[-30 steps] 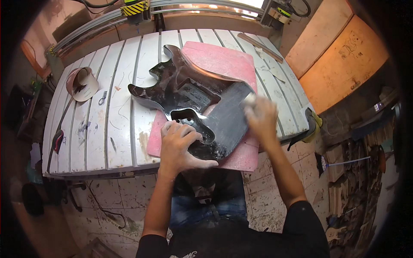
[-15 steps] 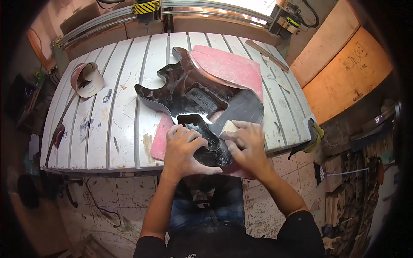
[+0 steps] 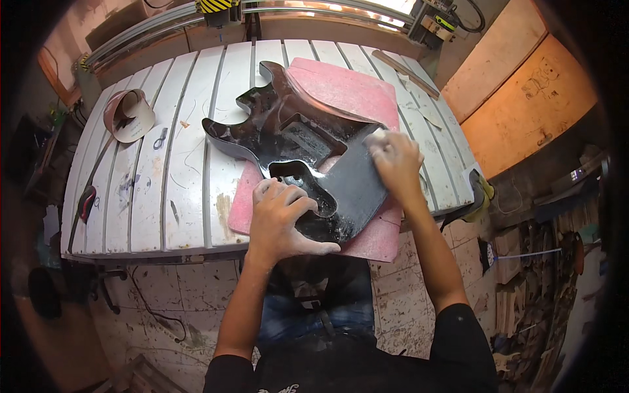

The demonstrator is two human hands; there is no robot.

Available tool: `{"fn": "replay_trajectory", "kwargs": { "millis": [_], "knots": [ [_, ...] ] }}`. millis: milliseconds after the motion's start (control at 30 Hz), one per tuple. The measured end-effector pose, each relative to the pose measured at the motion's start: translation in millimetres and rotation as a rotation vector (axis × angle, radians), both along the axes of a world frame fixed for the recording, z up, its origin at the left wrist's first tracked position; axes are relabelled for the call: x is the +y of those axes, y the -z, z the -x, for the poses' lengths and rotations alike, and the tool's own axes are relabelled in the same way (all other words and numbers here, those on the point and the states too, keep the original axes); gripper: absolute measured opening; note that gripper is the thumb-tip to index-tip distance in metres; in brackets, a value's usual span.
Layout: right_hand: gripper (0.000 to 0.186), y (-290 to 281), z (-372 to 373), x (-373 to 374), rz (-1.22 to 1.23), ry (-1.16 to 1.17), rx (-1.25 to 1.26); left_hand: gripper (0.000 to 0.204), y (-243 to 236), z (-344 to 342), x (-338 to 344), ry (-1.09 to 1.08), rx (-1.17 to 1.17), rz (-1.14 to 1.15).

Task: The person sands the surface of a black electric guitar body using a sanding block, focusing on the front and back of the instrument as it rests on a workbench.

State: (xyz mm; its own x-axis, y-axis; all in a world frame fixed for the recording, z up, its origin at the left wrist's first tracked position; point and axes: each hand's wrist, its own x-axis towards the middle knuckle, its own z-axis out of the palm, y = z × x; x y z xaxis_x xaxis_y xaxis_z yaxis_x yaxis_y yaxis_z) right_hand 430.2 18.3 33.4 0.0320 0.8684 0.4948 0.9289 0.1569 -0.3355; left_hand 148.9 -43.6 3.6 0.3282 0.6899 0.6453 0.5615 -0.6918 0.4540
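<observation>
A glossy black guitar body with carved cavities lies on a pink pad atop the white slatted table. Its lower right part is dull grey and dusty. My left hand grips the body's near left edge beside the curved cavity, fingers curled over it and thumb stretched along the near edge. My right hand, whitened with dust, is closed on a small pale block pressed to the dull area near the body's right edge. The block is partly hidden by my fingers.
A CNC gantry spans the back. A curled roll and a dark-handled tool sit at left. A wooden strip lies at back right, with orange boards beyond the table and wood pieces stacked at lower right.
Half a second ago my right hand was low beside the curved cavity; it has moved up and right with the block, back near where it was a second ago. My left hand stays gripping.
</observation>
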Motion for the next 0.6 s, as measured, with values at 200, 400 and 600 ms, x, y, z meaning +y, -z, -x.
{"fn": "replay_trajectory", "kwargs": {
  "millis": [200, 400, 600],
  "knots": [
    [0.024, 0, 64, -54, -0.097, -0.361, -0.064, 0.072, 1, 9, -3, -0.003, 0.034, 0.048],
    [0.019, 1, 9, 10, 0.05, 0.039, -0.076, 0.072, 0, -2, -1, 0.009, 0.02, 0.022],
    [0.021, 3, 55, -43, -0.123, -0.346, -0.042, 0.07, -3, 8, -2, -0.016, 0.045, 0.027]
  ]
}}
